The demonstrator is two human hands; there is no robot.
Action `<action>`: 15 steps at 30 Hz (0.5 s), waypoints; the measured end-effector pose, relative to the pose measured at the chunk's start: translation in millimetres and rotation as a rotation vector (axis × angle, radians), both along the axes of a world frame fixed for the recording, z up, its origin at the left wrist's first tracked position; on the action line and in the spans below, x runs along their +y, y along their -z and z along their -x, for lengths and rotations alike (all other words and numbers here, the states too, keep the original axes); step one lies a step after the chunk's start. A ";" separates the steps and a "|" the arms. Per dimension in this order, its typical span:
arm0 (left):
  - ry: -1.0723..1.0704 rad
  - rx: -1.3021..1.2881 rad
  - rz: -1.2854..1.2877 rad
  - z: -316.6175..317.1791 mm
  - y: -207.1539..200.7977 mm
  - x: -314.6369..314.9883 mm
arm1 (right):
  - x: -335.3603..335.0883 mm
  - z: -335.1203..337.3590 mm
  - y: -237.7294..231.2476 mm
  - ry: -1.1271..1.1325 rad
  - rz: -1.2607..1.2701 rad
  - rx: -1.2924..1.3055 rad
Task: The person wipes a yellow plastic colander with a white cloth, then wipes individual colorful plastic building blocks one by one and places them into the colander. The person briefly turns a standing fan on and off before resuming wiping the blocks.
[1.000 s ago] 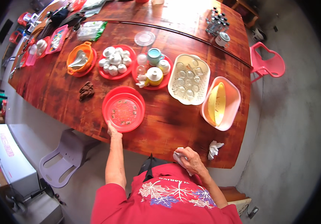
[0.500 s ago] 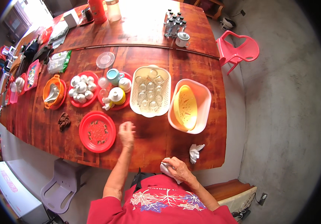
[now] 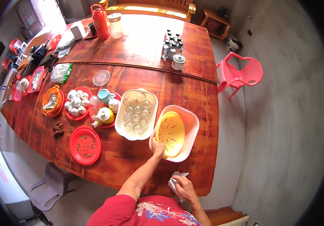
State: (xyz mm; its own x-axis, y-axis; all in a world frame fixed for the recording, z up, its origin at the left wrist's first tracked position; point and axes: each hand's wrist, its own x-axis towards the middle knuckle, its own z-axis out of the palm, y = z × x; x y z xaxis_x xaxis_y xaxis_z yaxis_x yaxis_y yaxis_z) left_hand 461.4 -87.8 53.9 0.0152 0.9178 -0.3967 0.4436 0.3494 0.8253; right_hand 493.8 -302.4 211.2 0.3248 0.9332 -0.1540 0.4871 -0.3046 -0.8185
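Observation:
My left hand [image 3: 157,147] reaches to the near left side of a pale pink basin [image 3: 190,140], its fingers closed at the rim of the yellow colander [image 3: 171,132] that leans inside. Some of those fingertips are hidden. Low in front of me, over the table's near edge, my right hand [image 3: 185,188] grips a crumpled white cloth [image 3: 174,184]. A cream draining basket [image 3: 120,130] with several upturned clear glasses [image 3: 137,109] stands just left of the basin.
Left of the basket are red plates holding white teaware [image 3: 76,101], cups and a yellow bottle [image 3: 106,116]. Nearer lie a red plate [image 3: 85,145] and a brown rag [image 3: 58,129]. Several small bottles [image 3: 172,45] and a lidded mug [image 3: 178,62] stand far back. A pink chair [image 3: 240,73] is right.
My left hand has moved right, from beside the red plate to the colander's rim. My right hand, still holding the cloth, has shifted slightly right. The view has turned, moving the tableware leftward and down.

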 end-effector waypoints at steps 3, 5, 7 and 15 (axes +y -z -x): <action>0.004 -0.108 -0.046 6.4 2.8 -0.8 | -4.5 -15.5 1.1 0.019 0.020 0.018; -0.075 -0.305 -0.102 11.6 -1.5 -2.9 | 0.0 -25.9 -3.8 0.062 -0.018 0.042; -0.064 -0.389 0.055 21.0 -37.4 -3.2 | 13.5 -32.2 -18.5 0.142 -0.080 0.070; -0.050 -0.846 0.203 97.7 -153.4 -28.3 | 134.7 -5.4 -92.3 0.037 -0.617 0.083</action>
State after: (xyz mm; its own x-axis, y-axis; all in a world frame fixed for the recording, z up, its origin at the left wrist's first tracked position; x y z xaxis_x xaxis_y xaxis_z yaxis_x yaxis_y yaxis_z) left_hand 363.7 -116.2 207.3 0.3401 0.8383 -0.4262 -0.3103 0.5279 0.7906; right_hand 499.3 -167.7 303.6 0.3687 0.8466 0.3837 0.4121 0.2211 -0.8839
